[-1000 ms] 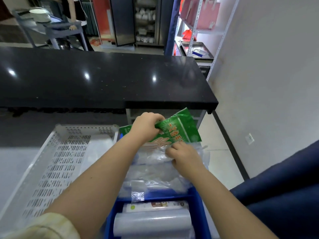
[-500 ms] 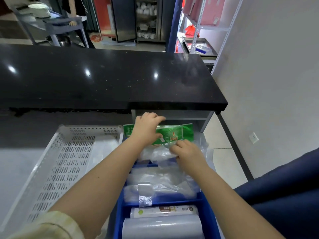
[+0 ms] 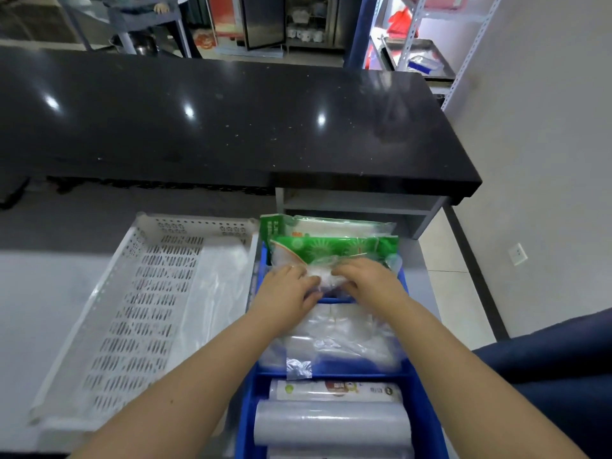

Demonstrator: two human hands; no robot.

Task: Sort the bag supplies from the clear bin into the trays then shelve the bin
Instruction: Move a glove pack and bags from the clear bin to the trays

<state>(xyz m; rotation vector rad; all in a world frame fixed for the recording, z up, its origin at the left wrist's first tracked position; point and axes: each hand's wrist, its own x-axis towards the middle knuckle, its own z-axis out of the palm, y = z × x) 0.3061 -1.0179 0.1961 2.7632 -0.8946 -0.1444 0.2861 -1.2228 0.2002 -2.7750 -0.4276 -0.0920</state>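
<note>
1. Since half a second ago, both hands have come down from the green packet, which now stands upright in the far compartment of the blue tray; they meet on a crumpled clear bag just in front of it.
2. Left hand and right hand each pinch that bag, probably to bunch it so it fits behind the divider.
3. Flat clear bags fill the middle compartment; rolls lie nearest.
4. White perforated tray sits left on the grey surface, holding a thin clear sheet.
5. Fingertips are buried in plastic. No clear bin is identifiable.
</note>
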